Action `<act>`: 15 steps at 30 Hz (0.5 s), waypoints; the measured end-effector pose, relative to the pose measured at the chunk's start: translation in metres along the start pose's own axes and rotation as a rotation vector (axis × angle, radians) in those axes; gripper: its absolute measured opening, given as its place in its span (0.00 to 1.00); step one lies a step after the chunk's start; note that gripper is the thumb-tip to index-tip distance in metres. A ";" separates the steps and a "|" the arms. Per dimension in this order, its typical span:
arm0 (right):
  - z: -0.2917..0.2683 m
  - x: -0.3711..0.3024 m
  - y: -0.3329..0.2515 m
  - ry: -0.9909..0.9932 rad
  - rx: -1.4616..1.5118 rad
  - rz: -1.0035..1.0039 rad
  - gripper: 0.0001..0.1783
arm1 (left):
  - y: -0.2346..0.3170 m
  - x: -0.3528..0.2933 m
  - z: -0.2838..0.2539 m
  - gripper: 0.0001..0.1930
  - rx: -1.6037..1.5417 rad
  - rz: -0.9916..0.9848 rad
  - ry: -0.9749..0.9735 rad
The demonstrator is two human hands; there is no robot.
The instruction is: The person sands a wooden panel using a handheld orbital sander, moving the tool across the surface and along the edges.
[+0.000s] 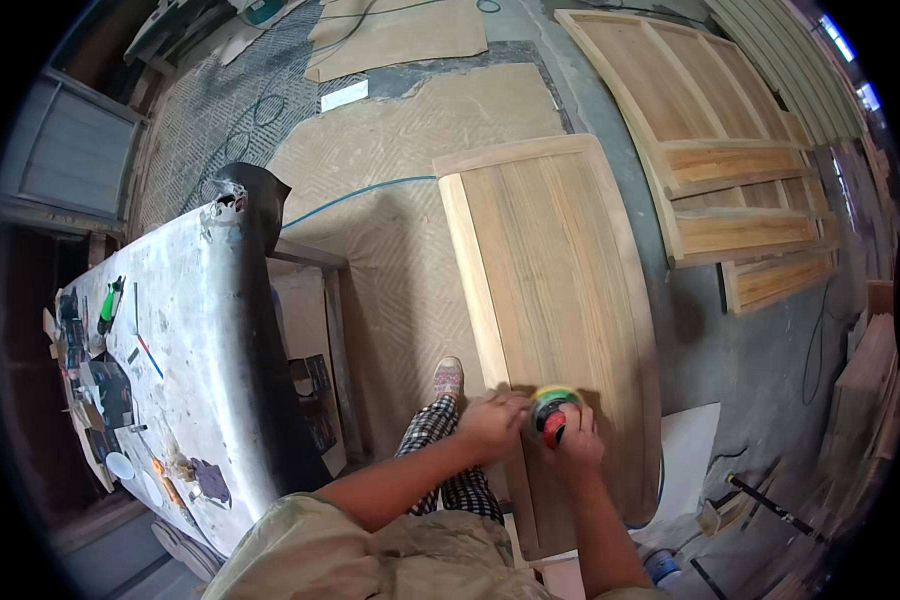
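A round power sander (550, 412), black and red with a yellow-green rim, rests on a long wooden panel (560, 280) in front of me. My right hand (578, 442) is wrapped round the sander from its right side. Close against the tool's left side, my left hand (495, 422) has its fingers curled; what they hold, if anything, is hidden. The panel has rounded corners, a paler strip along its left edge and a lighter border at its far end.
A worn white workbench (190, 350) stands at left, bearing a green-handled tool (110, 305) and small items. Framed wooden panels (710, 110) lie at far right. A blue hose (355, 192) crosses the cardboard-covered floor. A black bar clamp (778, 508) lies at lower right.
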State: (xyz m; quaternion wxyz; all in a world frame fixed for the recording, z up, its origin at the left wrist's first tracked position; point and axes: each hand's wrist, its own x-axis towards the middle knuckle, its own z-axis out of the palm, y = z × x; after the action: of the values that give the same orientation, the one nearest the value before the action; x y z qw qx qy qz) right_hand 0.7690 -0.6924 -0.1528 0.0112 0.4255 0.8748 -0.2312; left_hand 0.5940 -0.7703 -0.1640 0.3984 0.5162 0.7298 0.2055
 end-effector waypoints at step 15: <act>0.016 0.337 -0.148 0.155 -0.239 -0.357 0.35 | -0.183 -0.124 -0.270 0.30 0.923 -0.522 0.657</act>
State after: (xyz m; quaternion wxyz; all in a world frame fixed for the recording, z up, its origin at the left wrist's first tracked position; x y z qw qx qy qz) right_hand 0.4397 -0.5284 -0.1818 -0.0471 0.2760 0.9557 -0.0909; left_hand 0.2900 -0.9240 -0.0869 -0.0740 0.3497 0.9298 -0.0874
